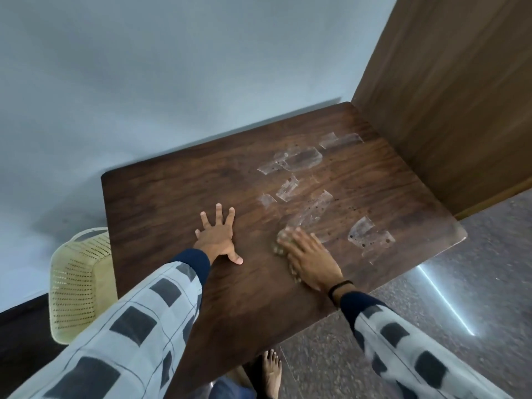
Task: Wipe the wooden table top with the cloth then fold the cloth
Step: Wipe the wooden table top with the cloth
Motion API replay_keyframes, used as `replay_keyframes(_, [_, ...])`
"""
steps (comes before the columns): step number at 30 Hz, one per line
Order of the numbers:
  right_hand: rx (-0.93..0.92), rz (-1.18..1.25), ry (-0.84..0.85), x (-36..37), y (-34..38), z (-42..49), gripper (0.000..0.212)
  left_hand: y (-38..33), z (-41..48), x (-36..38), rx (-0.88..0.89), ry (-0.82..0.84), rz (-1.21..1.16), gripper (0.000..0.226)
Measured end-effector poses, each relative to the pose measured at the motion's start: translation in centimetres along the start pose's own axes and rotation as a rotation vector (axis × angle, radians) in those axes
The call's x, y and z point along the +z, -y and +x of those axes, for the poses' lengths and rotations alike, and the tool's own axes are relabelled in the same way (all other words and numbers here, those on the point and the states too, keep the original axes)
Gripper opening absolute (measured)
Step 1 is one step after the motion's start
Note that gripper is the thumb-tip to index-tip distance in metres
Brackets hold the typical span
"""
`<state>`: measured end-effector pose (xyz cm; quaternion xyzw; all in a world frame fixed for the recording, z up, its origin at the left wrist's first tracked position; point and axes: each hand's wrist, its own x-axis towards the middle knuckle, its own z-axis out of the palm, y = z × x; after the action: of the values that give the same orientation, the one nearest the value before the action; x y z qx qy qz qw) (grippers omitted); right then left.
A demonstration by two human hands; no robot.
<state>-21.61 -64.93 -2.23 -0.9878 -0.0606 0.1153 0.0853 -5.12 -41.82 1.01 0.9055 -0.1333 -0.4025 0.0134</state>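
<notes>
The left hand [218,237] lies flat on the dark wooden tabletop [172,197]. Its fingers are spread wide and its palm is down, near the middle of the front part of the top. The right hand [312,260] is to the right of it, a little apart. It presses down on a small crumpled cloth [279,245] with its fingers stretched out, not curled. This hand is a bit blurred. Most of the cloth is hidden under the palm; only its pale, speckled edge shows beside the fingertips and along the thumb side.

Just beyond the right hand, several pale see-through patches [299,160] are on the wood; they look like old tape or glue marks with small dark dots. The cloth touches the nearest of them.

A thin black band [339,288] goes round the right wrist. Both arms wear dark cuffs under checked grey-and-white sleeves [129,326].

A pale yellow perforated plastic basket [77,283] stands by the left side of the table. A brown wooden panel [446,110] rises at the far right, against a light wall [172,67]. Below the front edge of the table, a bare foot [270,370] stands on the speckled stone floor [475,269].
</notes>
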Motion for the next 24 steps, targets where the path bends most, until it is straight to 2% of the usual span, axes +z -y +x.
replay_keyframes(2, [0.246,0.109,-0.069,0.0,2.3,1.3,0.053,0.1,-0.1,0.0,0.005,-0.003,0.008,0.154])
replay_keyframes(3, [0.221,0.115,-0.082,0.7,3.8,1.2,0.053,0.1,-0.1,-0.1,0.010,-0.005,0.014,0.154])
replay_keyframes(6, [-0.214,-0.017,0.038,2.1,4.7,-0.3,0.056,0.1,-0.2,-0.2,0.012,-0.007,0.018,0.152])
replay_keyframes(7, [-0.310,-0.057,0.061,1.7,3.5,0.3,0.059,0.1,-0.3,-0.2,0.013,-0.007,0.013,0.152])
replay_keyframes(8, [-0.329,-0.069,0.070,0.9,2.4,1.5,0.060,0.1,-0.4,-0.1,0.016,-0.011,0.005,0.151])
replay_keyframes(9, [-0.260,-0.053,0.051,0.2,1.6,3.0,0.059,0.2,-0.4,-0.1,0.021,-0.018,-0.002,0.151])
replay_keyframes(12, [0.245,0.121,-0.080,-1.2,2.1,6.2,0.052,0.4,-0.5,-0.1,0.028,-0.029,-0.006,0.150])
replay_keyframes(13, [0.298,0.135,-0.107,-0.9,3.1,6.6,0.052,0.4,-0.5,-0.2,0.029,-0.025,-0.004,0.150])
replay_keyframes(14, [0.263,0.129,-0.113,-0.4,4.2,6.5,0.053,0.3,-0.5,-0.2,0.031,-0.019,0.000,0.150])
replay_keyframes(17, [-0.091,0.024,-0.016,0.4,3.8,5.8,0.053,0.0,-0.5,-0.3,0.023,-0.006,0.004,0.151])
replay_keyframes(18, [-0.149,0.001,-0.010,0.0,2.6,6.6,0.053,0.0,-0.5,-0.3,0.019,0.000,0.000,0.151])
replay_keyframes(19, [-0.149,-0.003,-0.012,-0.7,1.6,7.8,0.052,-0.1,-0.5,-0.4,0.019,0.001,-0.002,0.152])
replay_keyframes(22, [0.103,0.073,-0.054,-2.5,1.1,11.5,0.052,0.1,-0.5,-0.5,0.020,0.014,-0.010,0.153])
replay_keyframes(24, [0.178,0.105,-0.086,-2.5,2.4,12.6,0.052,0.0,-0.2,-0.8,0.014,0.040,-0.004,0.151])
